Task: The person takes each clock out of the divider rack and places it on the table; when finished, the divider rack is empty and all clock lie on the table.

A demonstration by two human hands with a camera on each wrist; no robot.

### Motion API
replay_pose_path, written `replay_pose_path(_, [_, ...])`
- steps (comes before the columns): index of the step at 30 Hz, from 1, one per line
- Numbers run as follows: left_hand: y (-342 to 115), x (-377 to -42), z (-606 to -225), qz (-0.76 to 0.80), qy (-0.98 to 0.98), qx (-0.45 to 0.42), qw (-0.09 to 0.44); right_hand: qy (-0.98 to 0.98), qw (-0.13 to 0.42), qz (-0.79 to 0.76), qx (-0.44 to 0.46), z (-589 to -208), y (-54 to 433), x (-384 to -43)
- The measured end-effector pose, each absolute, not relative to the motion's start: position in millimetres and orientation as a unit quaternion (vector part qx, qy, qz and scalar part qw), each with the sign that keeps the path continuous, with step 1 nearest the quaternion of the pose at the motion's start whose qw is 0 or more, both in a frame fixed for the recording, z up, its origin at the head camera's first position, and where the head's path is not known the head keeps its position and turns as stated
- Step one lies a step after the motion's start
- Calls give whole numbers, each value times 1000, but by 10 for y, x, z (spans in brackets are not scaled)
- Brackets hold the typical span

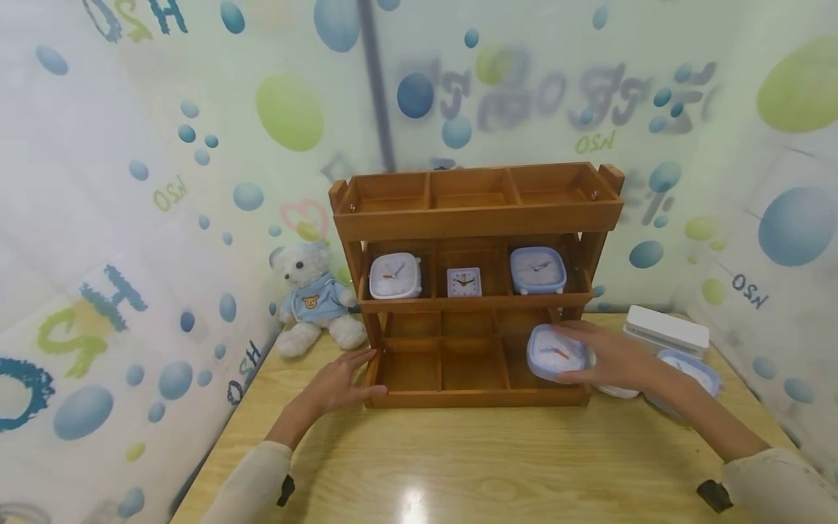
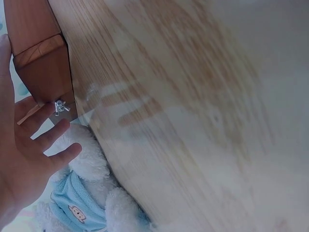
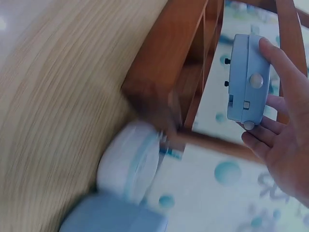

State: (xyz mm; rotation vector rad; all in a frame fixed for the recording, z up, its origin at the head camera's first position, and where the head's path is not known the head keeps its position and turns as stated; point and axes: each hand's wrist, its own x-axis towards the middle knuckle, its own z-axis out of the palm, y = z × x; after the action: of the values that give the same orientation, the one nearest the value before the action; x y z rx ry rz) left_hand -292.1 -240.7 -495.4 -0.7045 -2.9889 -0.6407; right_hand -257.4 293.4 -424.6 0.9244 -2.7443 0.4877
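My right hand (image 1: 618, 358) grips a light-blue alarm clock (image 1: 548, 351) by its right side, in front of the bottom right compartment of a brown wooden shelf (image 1: 478, 224). In the right wrist view the clock (image 3: 247, 79) shows its side, with thumb and fingers around its casing. At the shelf's lower left corner is my left hand (image 1: 335, 383), fingers spread beside the wood. On the middle tier stand a white clock (image 1: 396, 276), a small square clock (image 1: 464, 282) and another blue clock (image 1: 538, 271), one per compartment.
A white teddy bear (image 1: 310, 298) in a blue shirt sits left of the shelf. On the right of the wooden table (image 1: 419, 451) lie a white box-shaped thing (image 1: 666, 331) and another blue clock (image 1: 697, 372), partly behind my right arm. Patterned curtains surround the table.
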Motion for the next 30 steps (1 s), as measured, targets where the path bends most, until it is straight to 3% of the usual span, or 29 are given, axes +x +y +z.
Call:
replay_pose_path(10, [-2432,-2915,-4979,-209,-952,-224,2,-929,183,136,291,-4207,3491,-2382])
replay_pose_path(19, [-2410,-2927,-4967,-212,-952,-221,-2,-926,210,126,287,-4291,3746,-2235])
replay_pose_path(30, [-2409,-2929,-4972,-213,-951,-222,-3,-953,153,121,233,-4377,3898,-1995])
